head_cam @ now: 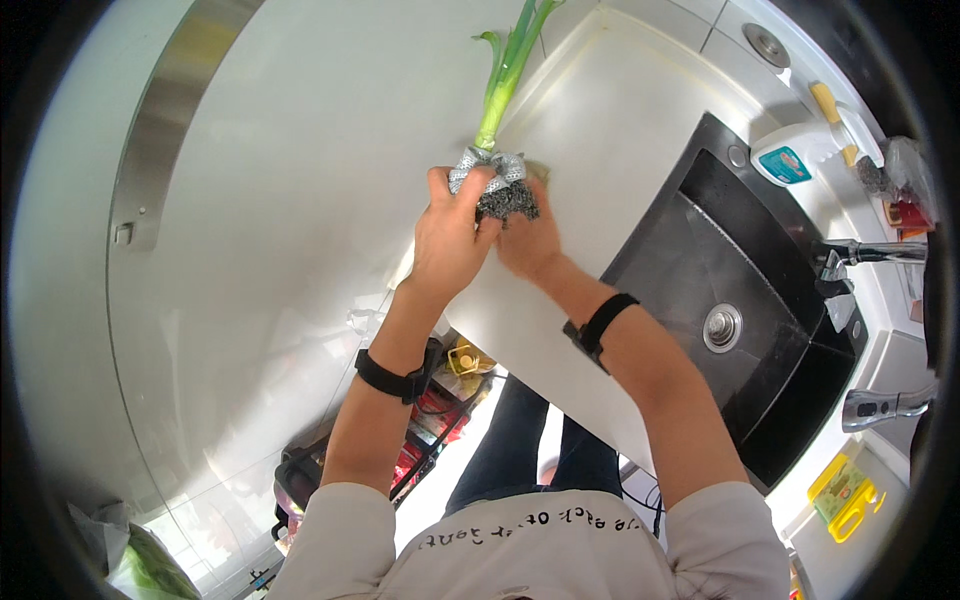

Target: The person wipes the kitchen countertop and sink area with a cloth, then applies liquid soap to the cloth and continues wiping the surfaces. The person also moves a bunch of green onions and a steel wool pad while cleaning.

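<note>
A leafy green plant point(499, 101) with a pale stalk stands up from a small pot wrapped in silvery mesh ribbon point(487, 166). Dark granular material point(506, 202) shows below the ribbon, between my hands. My left hand point(454, 229) grips the ribboned wrap from the left, fingers over its front. On the other side, my right hand point(532, 236) is against the dark material, slightly blurred; its fingertips are partly hidden. Both wrists wear black straps. The plant is held over the white countertop's left side, close to the wall.
To the right is a black sink point(720, 285) with a chrome faucet point(870, 251). A white bottle point(795, 154) and a brush point(829, 105) stand behind it. Yellow-handled scissors point(851, 517) lie at lower right. A rack with packages point(435, 420) is below the counter's left end.
</note>
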{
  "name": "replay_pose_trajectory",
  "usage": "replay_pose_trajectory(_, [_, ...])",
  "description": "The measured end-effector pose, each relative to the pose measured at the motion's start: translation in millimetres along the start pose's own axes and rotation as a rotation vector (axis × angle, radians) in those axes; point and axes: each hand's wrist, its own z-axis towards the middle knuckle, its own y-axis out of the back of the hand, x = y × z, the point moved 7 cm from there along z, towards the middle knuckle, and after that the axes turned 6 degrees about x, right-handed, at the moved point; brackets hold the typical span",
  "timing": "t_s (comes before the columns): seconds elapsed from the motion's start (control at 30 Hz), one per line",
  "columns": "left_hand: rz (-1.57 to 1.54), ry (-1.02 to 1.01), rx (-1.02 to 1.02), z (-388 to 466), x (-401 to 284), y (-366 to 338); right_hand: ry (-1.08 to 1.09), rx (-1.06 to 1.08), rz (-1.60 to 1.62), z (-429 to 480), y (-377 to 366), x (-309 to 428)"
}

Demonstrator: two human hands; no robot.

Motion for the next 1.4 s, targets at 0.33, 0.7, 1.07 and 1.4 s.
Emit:
replay_pose_trajectory(0.33, [0.006,0.080,0.034,-5.3,-12.5,-5.3,0.380,-0.220,-0.006,-101.1,-22.5,108.3])
replay_pose_trajectory(0.7, [-0.018,0.034,0.033,2.6,-2.3,-11.4,0.320,-0.091,0.035,-63.0,24.1,-16.9])
replay_pose_trajectory(1.07, [-0.034,0.030,0.067,6.4,16.0,-18.8,0.026,-0.216,-0.179,20.0,69.4,-124.6])
replay_pose_trajectory(1.4, [-0.028,0.023,0.106,1.7,19.1,-22.7,-0.335,-0.274,-0.372,71.3,104.2,-221.8])
